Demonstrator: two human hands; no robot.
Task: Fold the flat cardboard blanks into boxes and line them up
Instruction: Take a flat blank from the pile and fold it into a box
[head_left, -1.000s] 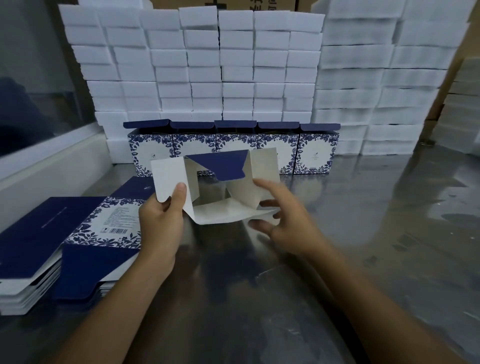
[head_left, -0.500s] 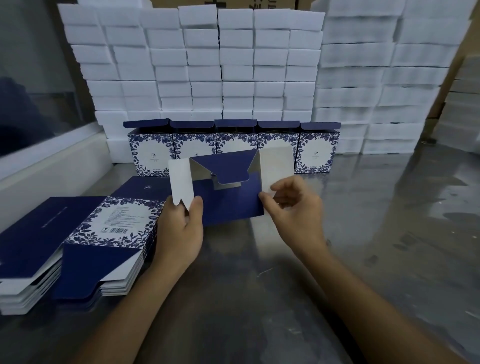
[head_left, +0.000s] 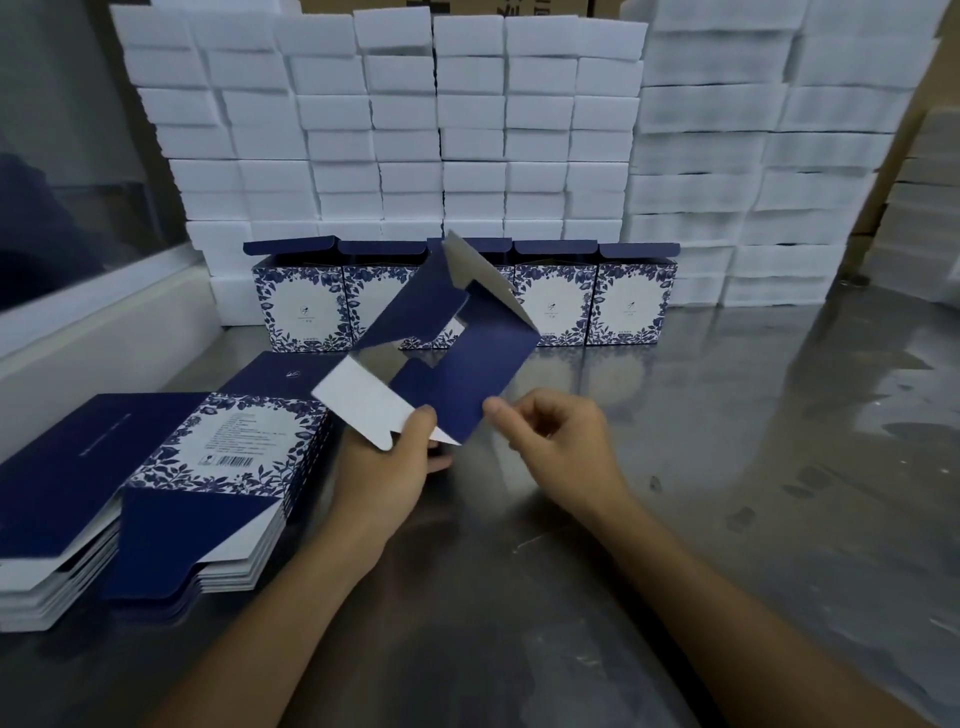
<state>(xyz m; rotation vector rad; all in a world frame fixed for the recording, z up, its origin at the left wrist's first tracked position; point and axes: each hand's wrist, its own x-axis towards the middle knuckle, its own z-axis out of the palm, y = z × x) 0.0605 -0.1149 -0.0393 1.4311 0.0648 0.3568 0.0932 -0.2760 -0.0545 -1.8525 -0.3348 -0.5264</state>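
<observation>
1. The desk (head_left: 727, 467) is a shiny metal surface; its widest bare stretch lies to the right of the right hand, running out to the frame edge and back to the foam stacks.
2. White foam blocks (head_left: 467, 130) are stacked in a wall beyond both hands, closing off the far edge of the desk.
3. A pile of flat blanks (head_left: 171, 467) lies on the desk just left of the left hand, its layered white edges showing along the near side and a dark blue flap jutting toward the person.
4. A row of folded boxes (head_left: 631, 296) stands upright, side by side, against the foot of the foam wall beyond the hands, lids raised; the middle ones are partly hidden by the held piece.
5. The half-folded box (head_left: 467, 374) is held tilted above the desk between the hands and the row, blue outside, white inside, flaps splayed.
6. The left hand (head_left: 384, 478) grips the box's lower white flap, thumb on top.
7. The right hand (head_left: 561, 441) is loosely curled, thumb tip at the blue panel's lower edge; whether it pinches the edge cannot be told.
</observation>
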